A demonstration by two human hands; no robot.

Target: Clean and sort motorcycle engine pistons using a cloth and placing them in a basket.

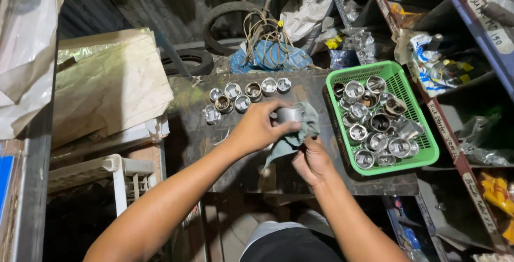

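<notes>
A small metal piston (pixel 289 114) is held by its cylindrical skirt in the closed grip of the left hand (pixel 257 128), above the dark worktop (pixel 193 133). A grey-green rag (pixel 300 133) hanging just below that grip is pinched by the right hand (pixel 312 160). The piston is judged rigid, fairly heavy for its size and possibly oily, so it is best held around the skirt.
</notes>
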